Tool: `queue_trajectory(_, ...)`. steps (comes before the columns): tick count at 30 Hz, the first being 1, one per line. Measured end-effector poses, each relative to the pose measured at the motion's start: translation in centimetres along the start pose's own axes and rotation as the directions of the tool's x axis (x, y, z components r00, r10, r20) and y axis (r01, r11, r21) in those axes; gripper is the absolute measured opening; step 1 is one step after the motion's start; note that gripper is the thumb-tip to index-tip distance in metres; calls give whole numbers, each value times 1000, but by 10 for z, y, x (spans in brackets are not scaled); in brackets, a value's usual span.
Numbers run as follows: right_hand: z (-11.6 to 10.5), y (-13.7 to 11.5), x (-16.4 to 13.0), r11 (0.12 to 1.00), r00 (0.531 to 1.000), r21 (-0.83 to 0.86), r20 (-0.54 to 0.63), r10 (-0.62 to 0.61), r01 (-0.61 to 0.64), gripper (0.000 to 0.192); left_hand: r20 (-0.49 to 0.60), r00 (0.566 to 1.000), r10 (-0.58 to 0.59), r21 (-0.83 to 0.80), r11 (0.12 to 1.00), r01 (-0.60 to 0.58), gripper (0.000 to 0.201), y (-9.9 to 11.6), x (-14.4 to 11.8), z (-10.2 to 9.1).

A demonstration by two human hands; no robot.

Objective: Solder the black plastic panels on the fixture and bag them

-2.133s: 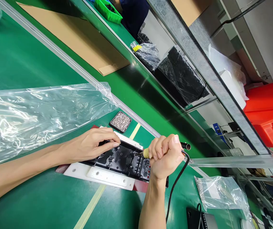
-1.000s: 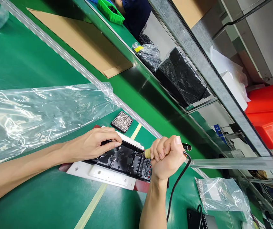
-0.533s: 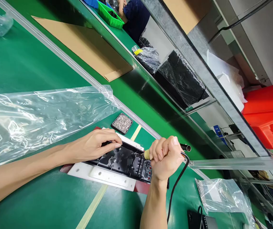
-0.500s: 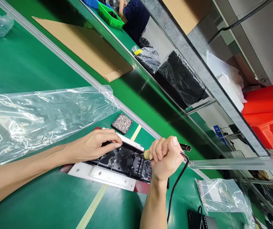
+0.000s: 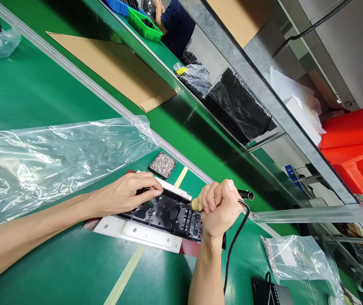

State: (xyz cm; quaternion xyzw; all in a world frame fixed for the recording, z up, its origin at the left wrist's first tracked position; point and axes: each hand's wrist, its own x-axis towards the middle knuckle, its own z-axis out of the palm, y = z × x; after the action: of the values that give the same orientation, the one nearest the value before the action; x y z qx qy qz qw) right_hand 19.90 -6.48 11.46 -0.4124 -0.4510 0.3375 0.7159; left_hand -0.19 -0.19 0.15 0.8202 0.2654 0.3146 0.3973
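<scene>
A green workbench [image 5: 41, 93] with a steel rail along its far edge. The left hand [image 5: 127, 197] lies spread on the black plastic housing [image 5: 165, 214], which sits in a white fixture [image 5: 137, 231] near the front edge. The right hand [image 5: 221, 209] is fisted around a corded soldering iron [image 5: 245, 195], tip on the housing

I am looking at a factory assembly line. The long green bench [image 5: 35, 89] has metal rails [image 5: 82, 80] along it, and a steel frame [image 5: 264, 93] stands above. I see a small tray of screws [image 5: 162, 164], clear plastic bags [image 5: 51, 156], flat cardboard [image 5: 111, 63], green [image 5: 145, 23] and red bins [image 5: 356, 144]. Another person [image 5: 176, 23] works at the next station of the same line.
</scene>
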Motion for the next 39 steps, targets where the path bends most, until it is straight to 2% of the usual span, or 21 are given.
queue_trajectory(13,-6,2,-1,1000,998,24,58,6,-7,50,2,1000,5,-2,1000,-5,27,-3,-1,1)
queue_trajectory(16,-12,-2,2,999,986,23,161,38,-42,49,-2,1000,22,-2,1000,-22,27,-5,-2,0)
queue_trajectory(19,-19,-8,7,993,944,25,315,100,-114,47,-5,1000,28,4,1000,-28,28,-5,-2,0)
queue_trajectory(21,-22,-12,9,989,925,18,356,130,-146,46,-7,1000,29,9,1000,-29,28,-4,-1,0)
queue_trajectory(26,-22,-11,8,993,982,-63,154,107,-98,48,-20,999,33,6,999,-32,31,0,0,-1)
queue_trajectory(31,-27,-15,7,998,972,-41,229,55,-47,46,-11,999,44,18,999,-44,31,2,0,-2)
queue_trajectory(33,-29,-21,8,1000,984,-11,177,0,2,46,-13,998,54,23,998,-54,30,3,0,-3)
queue_trajectory(37,-28,-29,10,996,996,23,-10,-87,87,51,-16,998,69,32,997,-68,29,4,0,-4)
queue_trajectory(39,-25,-28,10,996,997,29,-24,-80,81,52,-13,998,68,33,997,-68,28,4,1,-4)
